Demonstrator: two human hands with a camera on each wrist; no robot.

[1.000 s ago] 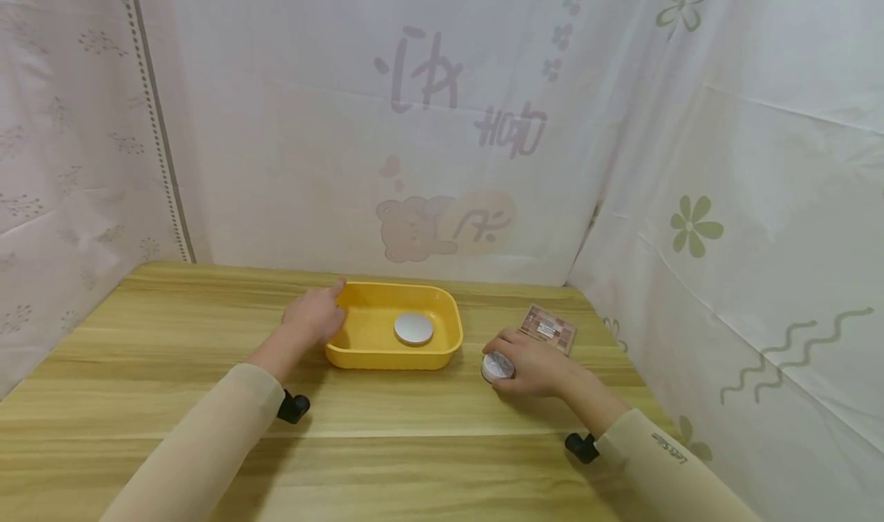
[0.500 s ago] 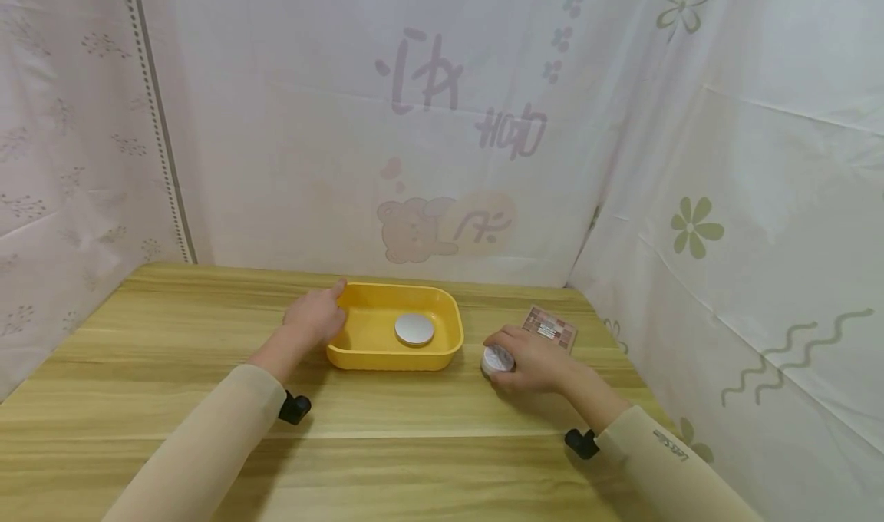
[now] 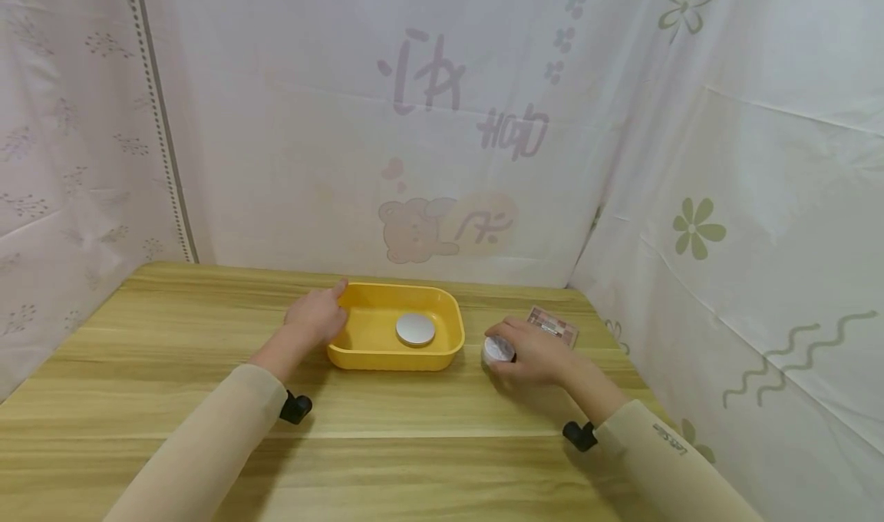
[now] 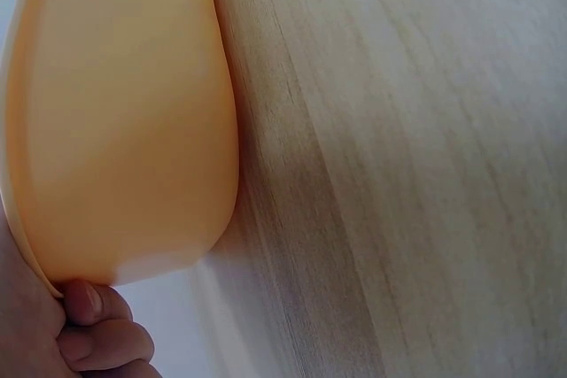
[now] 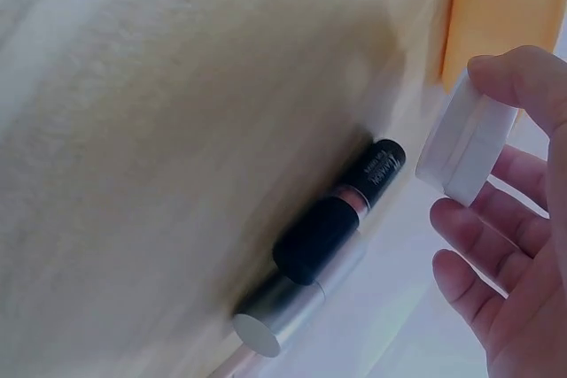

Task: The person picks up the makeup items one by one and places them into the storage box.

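Observation:
My left hand (image 3: 314, 316) grips the left end of a yellow plastic basin (image 3: 395, 361); in the left wrist view its fingers curl at the rim. A flat round silver-topped case (image 3: 415, 328) lies inside the basin. To the right, my right hand (image 3: 537, 351) pinches a small round white jar (image 3: 497, 348) by its sides. The right wrist view shows this jar tilted and held off the table, with the thumb on one side and fingertips on the other.
Behind the right hand lies a brown-and-pink checkered flat case (image 3: 558, 325). A black lipstick-like tube (image 5: 323, 232) and a silver-ended cylinder (image 5: 276, 309) lie near the right hand. Patterned curtains (image 3: 331, 138) border the wooden table (image 3: 387, 445).
My right hand has risen slightly with the white jar, moving a little toward the back of the table. The left hand and the basin keep their place.

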